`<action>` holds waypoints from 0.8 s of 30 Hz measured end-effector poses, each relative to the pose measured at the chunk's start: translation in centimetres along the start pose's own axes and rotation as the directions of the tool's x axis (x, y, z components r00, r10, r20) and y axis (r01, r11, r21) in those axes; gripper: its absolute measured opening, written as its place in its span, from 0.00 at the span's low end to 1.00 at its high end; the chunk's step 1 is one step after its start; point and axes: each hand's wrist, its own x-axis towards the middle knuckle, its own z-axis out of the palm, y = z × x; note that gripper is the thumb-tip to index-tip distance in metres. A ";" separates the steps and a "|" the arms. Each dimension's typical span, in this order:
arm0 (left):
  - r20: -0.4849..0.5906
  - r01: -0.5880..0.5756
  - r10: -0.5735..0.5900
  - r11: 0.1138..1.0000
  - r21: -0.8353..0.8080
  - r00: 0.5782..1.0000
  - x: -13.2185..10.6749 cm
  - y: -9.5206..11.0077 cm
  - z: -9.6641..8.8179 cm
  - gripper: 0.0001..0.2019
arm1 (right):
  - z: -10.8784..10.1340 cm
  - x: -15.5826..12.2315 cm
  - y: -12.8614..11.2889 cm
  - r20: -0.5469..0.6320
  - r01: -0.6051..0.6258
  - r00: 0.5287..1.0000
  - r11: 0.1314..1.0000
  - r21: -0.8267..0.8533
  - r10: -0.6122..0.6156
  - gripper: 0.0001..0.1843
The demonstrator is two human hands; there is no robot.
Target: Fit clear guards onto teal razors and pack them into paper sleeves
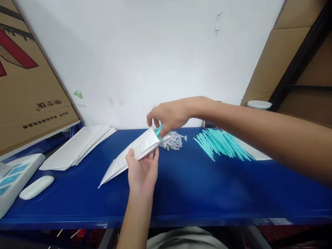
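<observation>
My left hand (142,169) is closed around a white padded envelope (137,147), thumb on top and fingers beneath, tilted with its open end up to the right. At that mouth my right hand (169,117) pinches a teal strip (158,130); its lower part is hidden inside the envelope. Behind the envelope's mouth lies a pile of small pale grey plastic pieces (175,141), partly covered. To the right, a heap of long teal strips (223,143) is spread on the blue table (197,193).
Several flat white envelopes (77,147) are stacked at the left. Nearer stand a white oval object (36,187) and a white device with blue panels (19,176). Cardboard (33,86) leans at the left. A white-lidded container (259,104) stands behind my right arm, before the wall (155,52).
</observation>
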 end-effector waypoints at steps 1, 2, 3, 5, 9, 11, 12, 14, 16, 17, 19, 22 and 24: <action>0.004 0.005 -0.005 1.000 -0.018 1.000 -0.1 0.0 0.1 0.19 | -0.2 -0.3 0.6 -0.045 0.055 0.998 0.996 0.076 -0.052 0.29; 0.004 0.010 -0.010 1.000 -0.029 1.000 -0.1 -0.1 0.3 0.19 | -0.3 -0.7 1.1 -0.099 0.119 0.990 0.980 0.159 -0.104 0.30; 0.002 0.017 -0.017 0.999 -0.034 1.000 -0.2 -0.3 0.4 0.20 | -0.3 -1.2 1.6 -0.165 0.181 0.976 0.955 0.237 -0.144 0.29; -0.005 0.028 -0.028 0.999 -0.036 1.000 -0.4 -0.7 0.6 0.20 | 0.0 -2.2 2.2 -0.308 0.271 0.936 0.903 0.334 -0.167 0.23; 0.025 0.060 -0.058 0.996 -0.066 0.998 -1.3 -2.3 1.2 0.21 | 1.0 -4.4 2.9 -0.334 0.219 0.939 0.898 0.382 -0.087 0.23; 0.041 0.126 -0.123 0.989 -0.083 0.992 -2.3 -3.4 1.8 0.21 | 1.6 -5.1 3.0 -0.216 0.153 0.974 0.908 0.391 -0.071 0.26; 0.054 0.178 -0.174 0.980 -0.089 0.983 -2.9 -4.0 2.2 0.21 | 1.9 -5.4 3.0 -0.178 0.145 0.981 0.906 0.398 -0.078 0.27; 0.088 0.306 -0.299 0.948 -0.091 0.950 -4.3 -5.3 2.9 0.21 | 2.2 -5.6 2.8 -0.229 0.201 0.967 0.885 0.419 -0.111 0.26; 0.134 0.418 -0.406 0.905 -0.082 0.904 -5.7 -6.4 3.5 0.23 | 2.1 -5.9 2.7 -0.446 0.317 0.888 0.852 0.417 -0.113 0.24; 0.158 0.457 -0.442 0.886 -0.075 0.883 -6.2 -6.9 3.6 0.23 | 1.9 -6.1 2.7 -0.566 0.366 0.820 0.841 0.398 -0.089 0.23; 0.202 0.502 -0.482 0.863 -0.056 0.853 -6.7 -7.5 3.6 0.24 | 1.2 -7.0 2.8 -0.711 0.391 0.703 0.849 0.356 -0.026 0.23; 0.243 0.513 -0.494 0.858 -0.019 0.835 -6.6 -8.0 3.2 0.24 | 0.0 -9.1 3.2 -0.578 0.252 0.816 0.904 0.346 -0.007 0.22; 0.258 0.507 -0.494 0.862 0.019 0.830 -6.4 -8.2 3.0 0.25 | -0.2 -10.5 3.4 -0.297 0.068 0.954 0.943 0.327 0.034 0.26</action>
